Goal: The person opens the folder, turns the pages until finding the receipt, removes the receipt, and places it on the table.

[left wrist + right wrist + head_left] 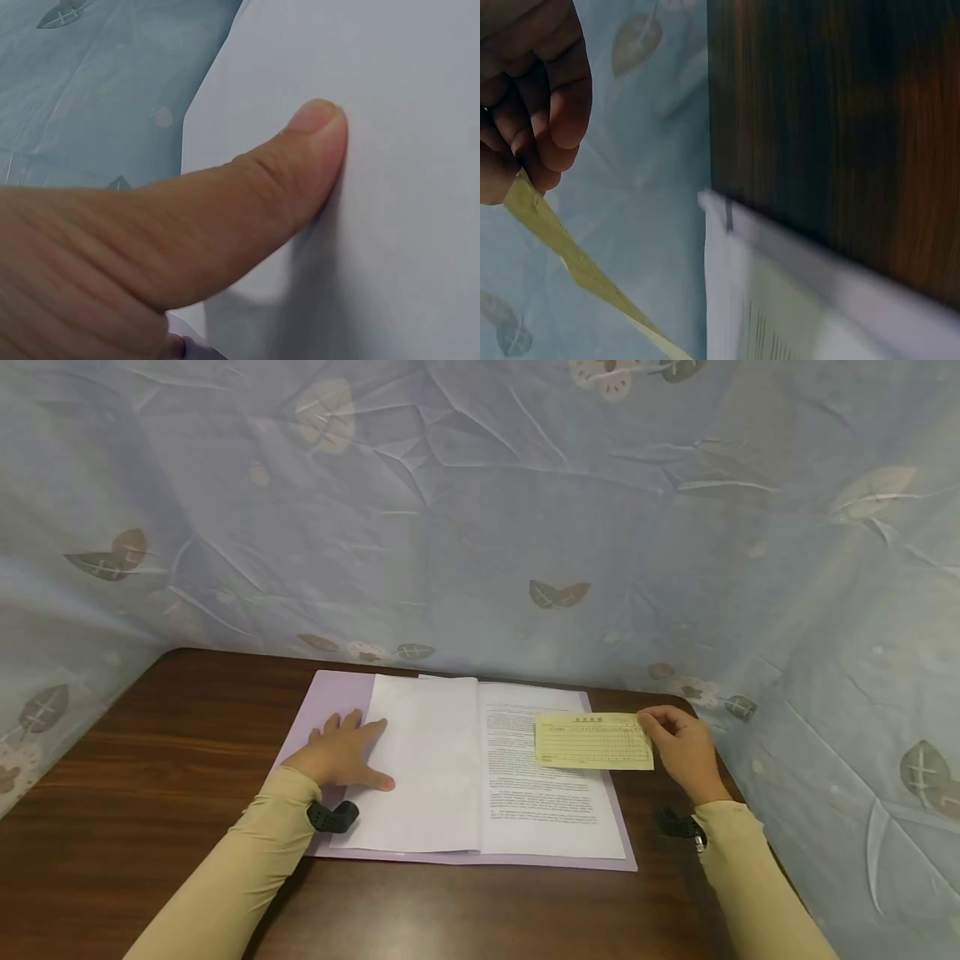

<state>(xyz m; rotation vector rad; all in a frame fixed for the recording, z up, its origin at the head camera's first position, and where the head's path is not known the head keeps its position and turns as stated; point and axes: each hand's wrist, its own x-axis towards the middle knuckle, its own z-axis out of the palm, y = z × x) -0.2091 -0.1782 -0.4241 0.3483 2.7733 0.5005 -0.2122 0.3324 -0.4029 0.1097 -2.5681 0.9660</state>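
A lilac folder (337, 689) lies spread on the table, with a blank white sheet (427, 760) on its left and a printed page (540, 814) on its right. My left hand (341, 752) rests with spread fingers on the folder's left part; its thumb (247, 184) lies against the white sheet in the left wrist view. My right hand (678, 747) pinches the upper right corner of a yellow printed form (592, 743). The form overlaps the right page and reaches past the folder's edge. In the right wrist view the form (577, 255) shows nearly edge-on below curled fingers (570, 112).
The dark wooden table (202, 735) extends around the folder. Behind it and along both sides hangs a pale blue curtain (480, 527) with leaf prints. A black band (333, 817) circles the left wrist, and another black band (678, 822) the right.
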